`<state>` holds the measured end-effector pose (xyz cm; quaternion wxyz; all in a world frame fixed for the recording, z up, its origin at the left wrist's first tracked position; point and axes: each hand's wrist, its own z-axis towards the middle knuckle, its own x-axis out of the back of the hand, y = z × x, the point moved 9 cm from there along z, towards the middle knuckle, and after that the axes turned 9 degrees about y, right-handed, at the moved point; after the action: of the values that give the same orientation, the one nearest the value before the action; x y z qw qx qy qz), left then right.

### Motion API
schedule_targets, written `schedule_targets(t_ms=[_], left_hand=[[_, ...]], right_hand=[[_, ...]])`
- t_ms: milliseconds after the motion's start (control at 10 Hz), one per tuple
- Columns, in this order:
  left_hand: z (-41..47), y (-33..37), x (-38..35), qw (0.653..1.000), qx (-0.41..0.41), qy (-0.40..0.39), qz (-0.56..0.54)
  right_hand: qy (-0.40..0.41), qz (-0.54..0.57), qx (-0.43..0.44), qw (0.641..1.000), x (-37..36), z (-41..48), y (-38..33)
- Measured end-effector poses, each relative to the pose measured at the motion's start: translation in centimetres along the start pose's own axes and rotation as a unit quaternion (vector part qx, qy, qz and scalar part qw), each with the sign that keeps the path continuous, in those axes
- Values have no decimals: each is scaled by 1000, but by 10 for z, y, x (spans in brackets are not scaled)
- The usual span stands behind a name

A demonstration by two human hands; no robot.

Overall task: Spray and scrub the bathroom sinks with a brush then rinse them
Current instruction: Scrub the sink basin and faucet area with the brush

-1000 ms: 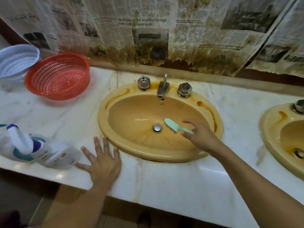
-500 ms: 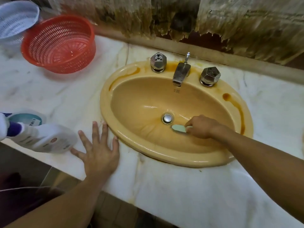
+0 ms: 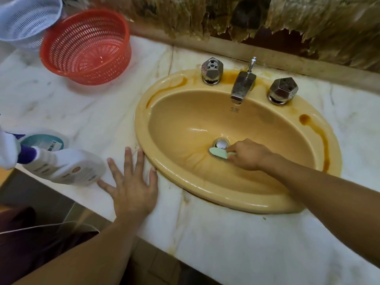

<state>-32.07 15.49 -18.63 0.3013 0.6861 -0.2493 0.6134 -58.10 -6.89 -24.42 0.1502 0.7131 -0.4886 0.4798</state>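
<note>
Far left: pale slotted basket point(image 3: 24, 19) is sitting at the frame edge, with the red basket point(image 3: 86, 46) just beside it on its right, both on the marble table point(image 3: 246, 243).

Near left: white spray bottle point(image 3: 61, 167) is lying on its side on the table's near edge, purple collar and trigger end pointing left and running out of frame. A teal-labelled item point(image 3: 43, 140) is lying just beyond it; probably a second bottle, but it's too cropped to confirm.

Left hand point(image 3: 131, 186) is resting flat on the table, palm down, fingers spread and straight, holding nothing. Its thumb is almost touching the bottle's base and its little finger is lying against the sink point(image 3: 140, 130) rim.

The sink is yellow and oval, showing orange-brown streaks on the rim at far left and down the right side.

Brush point(image 3: 219, 153), mint green, is sitting at the bottom of the basin with its head just in front of the drain point(image 3: 221, 144), overlapping its near edge. Right hand point(image 3: 248, 155) is reaching into the basin from the right, fingers curled round the brush handle and gripping it.

At the far rim, a metal spout point(image 3: 242, 85) is standing between two faceted knobs, the left knob point(image 3: 211, 70) and the right knob point(image 3: 283, 90). No water is running from the spout.
</note>
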Motion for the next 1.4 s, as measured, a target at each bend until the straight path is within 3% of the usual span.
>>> schedule_targets(t_ms=[100, 300, 400, 500, 600, 700, 800, 900, 1000, 1100, 1200, 1300, 1400], left_hand=[[1, 1, 2, 1000, 1, -1, -3], [1, 0, -1, 1000, 0, -4, -2], [3, -1, -3, 1000, 1, -5, -1], [3, -2, -5, 1000, 3, -2, 1], [3, -2, -5, 1000, 2, -4, 2], [3, -2, -4, 1000, 3, -5, -2], [3, -2, -4, 1000, 2, -4, -3], [3, -3, -6, 1000, 2, -3, -1], [4, -3, -6, 1000, -2, 0, -2], [3, -3, -6, 1000, -1, -2, 3], [3, -4, -6, 1000, 1, 1, -1], [3, -4, -7, 1000, -3, 3, 3], [4, -4, -7, 1000, -4, 3, 1]], right_hand=[[-26, 5, -7, 1000, 18, 5, 14], [46, -11, -30, 998, 17, 16, -24], [4, -7, -32, 999, 15, 7, -20], [-41, -71, -45, 996, 15, -2, -2], [2, -95, -49, 994, 17, -3, -5], [69, -46, -44, 996, 7, -3, -20], [52, -14, -19, 998, -8, -7, -11], [-34, 39, 16, 999, -11, -18, -1], [-31, 35, -4, 999, -3, -12, 4], [35, 10, -30, 999, -1, 2, -15], [19, 117, 22, 993, -17, 6, -67], [-47, 144, 55, 987, -12, 3, -70], [-70, 61, 13, 996, 1, 4, -17]])
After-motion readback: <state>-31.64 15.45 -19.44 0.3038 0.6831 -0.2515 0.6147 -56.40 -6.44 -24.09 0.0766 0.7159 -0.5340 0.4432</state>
